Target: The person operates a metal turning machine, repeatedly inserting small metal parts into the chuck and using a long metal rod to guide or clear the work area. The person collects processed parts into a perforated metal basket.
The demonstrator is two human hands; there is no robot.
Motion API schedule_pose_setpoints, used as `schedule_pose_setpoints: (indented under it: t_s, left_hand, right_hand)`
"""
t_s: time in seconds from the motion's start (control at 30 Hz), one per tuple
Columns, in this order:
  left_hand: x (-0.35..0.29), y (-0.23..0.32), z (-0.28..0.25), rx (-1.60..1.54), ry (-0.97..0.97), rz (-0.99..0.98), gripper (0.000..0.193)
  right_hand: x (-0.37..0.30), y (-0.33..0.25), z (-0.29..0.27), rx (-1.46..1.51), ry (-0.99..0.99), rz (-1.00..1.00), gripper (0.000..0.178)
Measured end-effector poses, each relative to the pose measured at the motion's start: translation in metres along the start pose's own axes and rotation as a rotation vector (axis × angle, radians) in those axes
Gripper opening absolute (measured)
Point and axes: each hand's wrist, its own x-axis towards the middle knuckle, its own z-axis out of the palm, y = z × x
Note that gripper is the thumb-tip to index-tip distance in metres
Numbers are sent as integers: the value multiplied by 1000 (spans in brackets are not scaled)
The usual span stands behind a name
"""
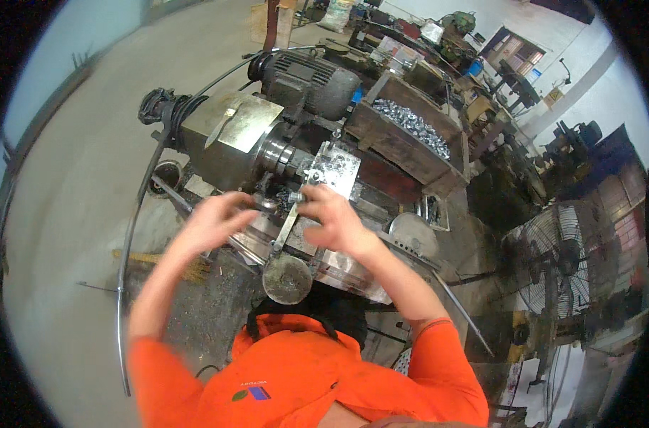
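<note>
My left hand (224,216) hovers just left of the lathe's working area, its fingers curved and apart, slightly blurred, with nothing visible in them. My right hand (331,217) is bent over the flat metal lever (286,228). Its fingertips meet a small round metal part (296,197) by the lever's upper end; the thumb sits lower and apart, and the fingers partly hide the contact. Just beyond is the shiny spindle (276,155), beside a wet, bright metal plate (337,170). Dark chips lie beneath the spindle. A round handwheel (286,279) stands nearest my body.
A grey motor (310,82) sits behind the headstock (221,139). Right of it, a box (392,146) holds many small metal parts. A round metal disc (413,235) and a long rod (463,314) are at the right, with a large fan (552,260) farther out.
</note>
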Motion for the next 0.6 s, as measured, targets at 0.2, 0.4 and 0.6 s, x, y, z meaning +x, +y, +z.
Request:
schedule_pose_setpoints:
  t_s: [0.2,0.4,0.6]
  left_hand:
    - [-87,-109,-110,995,445,-274,46]
    - [-153,-153,-101,612,399,-585,39]
    - [-152,-189,-88,862,434,-670,29]
  right_hand:
    - [61,81,39,-258,-106,185,25]
    - [83,98,57,123,-78,381,25]
    - [101,91,52,76,-31,529,25]
